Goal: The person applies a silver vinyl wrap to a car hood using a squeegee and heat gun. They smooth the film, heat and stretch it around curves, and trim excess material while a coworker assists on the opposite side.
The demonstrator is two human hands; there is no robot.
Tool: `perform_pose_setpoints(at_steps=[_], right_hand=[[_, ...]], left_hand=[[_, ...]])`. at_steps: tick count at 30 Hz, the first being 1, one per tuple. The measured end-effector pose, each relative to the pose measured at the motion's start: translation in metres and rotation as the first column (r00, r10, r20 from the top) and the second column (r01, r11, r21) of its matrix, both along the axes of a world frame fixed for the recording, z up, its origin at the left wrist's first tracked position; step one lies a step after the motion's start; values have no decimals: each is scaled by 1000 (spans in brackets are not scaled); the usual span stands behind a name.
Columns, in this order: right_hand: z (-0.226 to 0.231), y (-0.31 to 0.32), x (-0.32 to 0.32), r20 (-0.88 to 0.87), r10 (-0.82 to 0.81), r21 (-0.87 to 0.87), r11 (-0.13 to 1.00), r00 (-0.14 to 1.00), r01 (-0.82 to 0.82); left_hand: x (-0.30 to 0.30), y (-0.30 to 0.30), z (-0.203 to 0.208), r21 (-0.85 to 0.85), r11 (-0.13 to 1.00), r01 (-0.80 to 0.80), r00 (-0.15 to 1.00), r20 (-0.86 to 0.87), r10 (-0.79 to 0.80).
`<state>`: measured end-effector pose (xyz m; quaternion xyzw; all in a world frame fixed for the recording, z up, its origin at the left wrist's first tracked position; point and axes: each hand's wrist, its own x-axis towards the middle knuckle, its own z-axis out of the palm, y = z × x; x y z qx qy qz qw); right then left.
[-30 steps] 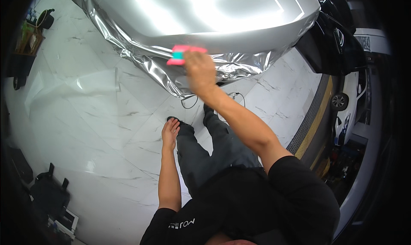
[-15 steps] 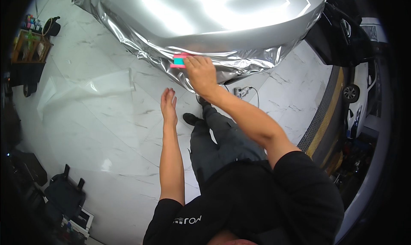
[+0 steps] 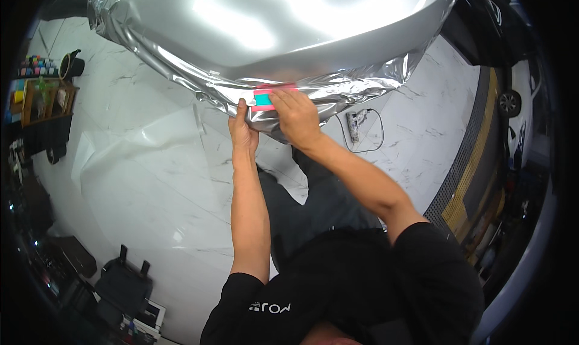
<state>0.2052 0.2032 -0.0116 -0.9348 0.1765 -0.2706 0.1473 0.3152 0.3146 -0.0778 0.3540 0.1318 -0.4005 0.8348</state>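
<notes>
Silver wrap film point(image 3: 241, 61) covers a car's rounded front end ahead of me, its loose edge wrinkled and hanging. My right hand point(image 3: 297, 114) grips a pink and teal squeegee point(image 3: 263, 99) and presses it flat on the film near the lower edge. Just left of it, my left hand point(image 3: 243, 132) is at the hanging edge of the film. Its thumb points up along the outer side, while the other fingers are mostly hidden behind the film, which it appears to pinch.
A heat gun point(image 3: 354, 128) with a cord lies on the marble-patterned floor, right of my legs. Clear sheeting point(image 3: 145, 182) is spread at left. A wooden rack point(image 3: 51, 101) stands far left, a black chair point(image 3: 123, 284) lower left. A white car point(image 3: 520, 107) is at right.
My left hand has risen from the open air below to the film's edge. The squeegee and right hand have shifted slightly right and down in the view, which itself has moved.
</notes>
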Motion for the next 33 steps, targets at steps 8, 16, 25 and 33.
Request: perform_pose_setpoints(at_steps=[8, 16, 25, 33], right_hand=[[93, -46, -25, -11, -253, 85, 964, 967, 253], [43, -37, 4, 63, -223, -74, 971, 973, 227], [-25, 80, 58, 96, -249, -151, 953, 964, 262], [38, -12, 16, 132, -313, -121, 937, 941, 328]], left_hand=[[8, -24, -6, -14, 999, -46, 998, 35, 46], [6, -24, -17, 53, 993, -106, 990, 97, 101], [14, -8, -45, 205, 970, 131, 895, 396, -204], [29, -17, -41, -55, 997, 50, 994, 100, -44]])
